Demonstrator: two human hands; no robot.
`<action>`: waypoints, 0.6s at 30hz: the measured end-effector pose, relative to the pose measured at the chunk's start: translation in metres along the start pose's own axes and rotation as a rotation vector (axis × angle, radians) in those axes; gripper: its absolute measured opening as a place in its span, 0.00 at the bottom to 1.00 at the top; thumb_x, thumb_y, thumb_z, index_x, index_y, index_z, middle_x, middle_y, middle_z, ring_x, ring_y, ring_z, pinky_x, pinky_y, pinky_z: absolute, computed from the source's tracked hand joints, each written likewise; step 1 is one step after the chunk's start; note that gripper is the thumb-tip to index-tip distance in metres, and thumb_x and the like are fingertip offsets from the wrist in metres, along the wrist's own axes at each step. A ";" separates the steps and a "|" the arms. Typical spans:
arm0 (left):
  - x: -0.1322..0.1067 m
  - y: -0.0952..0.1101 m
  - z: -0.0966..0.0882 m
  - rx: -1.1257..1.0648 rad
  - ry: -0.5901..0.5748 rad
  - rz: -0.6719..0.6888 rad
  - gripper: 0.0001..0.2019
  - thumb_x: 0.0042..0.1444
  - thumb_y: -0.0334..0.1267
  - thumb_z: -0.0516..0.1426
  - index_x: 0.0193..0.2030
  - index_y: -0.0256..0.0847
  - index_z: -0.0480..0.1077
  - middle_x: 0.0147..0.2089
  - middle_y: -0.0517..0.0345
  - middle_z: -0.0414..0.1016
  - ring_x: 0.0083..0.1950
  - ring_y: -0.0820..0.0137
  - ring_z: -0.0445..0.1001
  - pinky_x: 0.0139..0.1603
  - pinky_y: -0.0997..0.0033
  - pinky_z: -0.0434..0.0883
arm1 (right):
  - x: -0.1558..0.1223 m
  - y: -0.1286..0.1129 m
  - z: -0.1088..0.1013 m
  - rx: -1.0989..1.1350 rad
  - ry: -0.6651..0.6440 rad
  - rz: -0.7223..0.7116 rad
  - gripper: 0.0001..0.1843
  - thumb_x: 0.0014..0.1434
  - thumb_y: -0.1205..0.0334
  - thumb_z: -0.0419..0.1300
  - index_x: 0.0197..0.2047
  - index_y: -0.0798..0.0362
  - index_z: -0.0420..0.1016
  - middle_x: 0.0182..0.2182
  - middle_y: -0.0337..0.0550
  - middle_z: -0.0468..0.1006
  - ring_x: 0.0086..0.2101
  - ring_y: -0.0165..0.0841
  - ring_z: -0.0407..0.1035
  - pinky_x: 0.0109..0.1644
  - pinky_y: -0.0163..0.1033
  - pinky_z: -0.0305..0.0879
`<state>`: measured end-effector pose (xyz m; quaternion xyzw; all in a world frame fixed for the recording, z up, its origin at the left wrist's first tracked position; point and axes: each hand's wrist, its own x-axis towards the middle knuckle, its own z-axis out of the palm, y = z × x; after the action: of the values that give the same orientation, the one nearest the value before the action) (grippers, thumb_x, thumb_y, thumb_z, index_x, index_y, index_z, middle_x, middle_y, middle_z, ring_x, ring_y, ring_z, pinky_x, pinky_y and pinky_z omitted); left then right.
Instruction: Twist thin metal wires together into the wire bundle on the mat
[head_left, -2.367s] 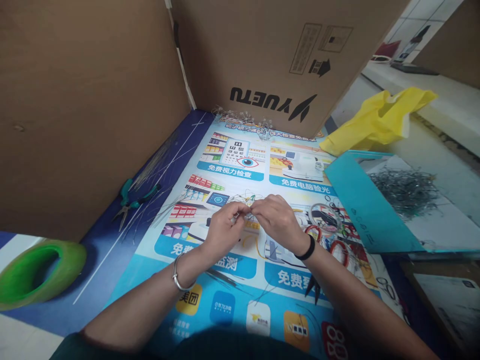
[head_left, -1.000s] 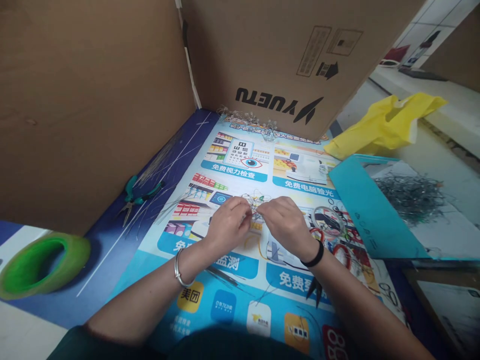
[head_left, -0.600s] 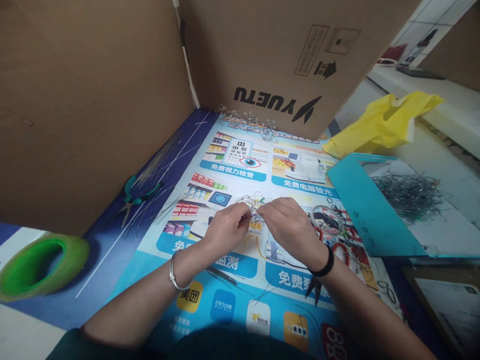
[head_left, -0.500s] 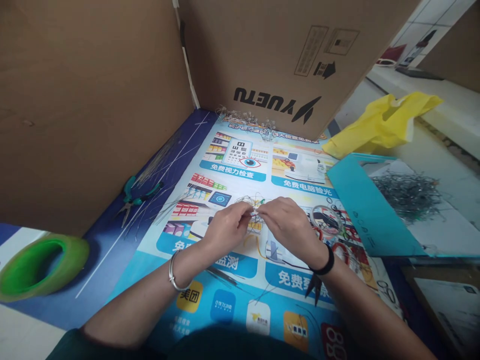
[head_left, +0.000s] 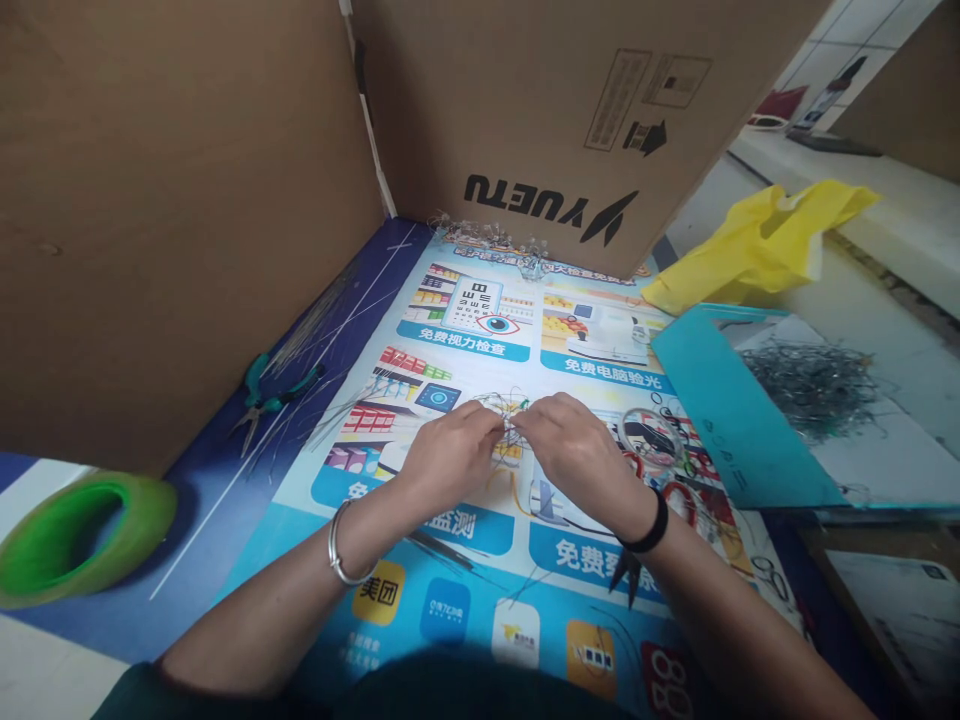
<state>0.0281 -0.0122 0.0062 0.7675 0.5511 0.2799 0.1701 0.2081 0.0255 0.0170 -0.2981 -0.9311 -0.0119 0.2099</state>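
together, left hand and right hand pinch thin wires.

The left hand and right hand pinched a wire tangle above the poster; teal-handled pliers lay past its left edge, wire clusters along its far edge.

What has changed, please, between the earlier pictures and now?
The right hand has shifted slightly rightward and back; the left hand has moved less, slightly leftward. Their fingers stay pinched on the wire. The pliers and tape lie where they were.
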 end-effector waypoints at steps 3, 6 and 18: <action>0.003 0.002 -0.008 -0.270 -0.006 0.009 0.10 0.58 0.30 0.50 0.27 0.40 0.66 0.30 0.58 0.69 0.36 0.69 0.69 0.36 0.69 0.67 | 0.001 -0.001 -0.003 -0.035 -0.018 0.008 0.09 0.62 0.70 0.52 0.37 0.55 0.74 0.31 0.49 0.74 0.37 0.39 0.66 0.41 0.44 0.63; 0.005 0.000 -0.011 -0.539 -0.010 -0.026 0.10 0.56 0.32 0.52 0.24 0.40 0.64 0.30 0.58 0.69 0.36 0.70 0.68 0.39 0.68 0.67 | 0.003 -0.002 -0.005 -0.018 -0.012 0.019 0.10 0.63 0.65 0.52 0.33 0.55 0.72 0.29 0.48 0.73 0.35 0.38 0.66 0.42 0.44 0.62; -0.001 -0.007 -0.006 -1.195 -0.185 -0.314 0.09 0.57 0.42 0.54 0.30 0.40 0.69 0.21 0.60 0.67 0.20 0.76 0.61 0.22 0.74 0.59 | 0.005 -0.005 -0.008 0.282 0.017 0.102 0.08 0.61 0.66 0.54 0.30 0.54 0.69 0.27 0.44 0.73 0.31 0.33 0.66 0.37 0.39 0.61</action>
<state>0.0189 -0.0108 0.0063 0.4706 0.3883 0.4438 0.6563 0.2051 0.0229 0.0271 -0.3124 -0.9054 0.1271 0.2579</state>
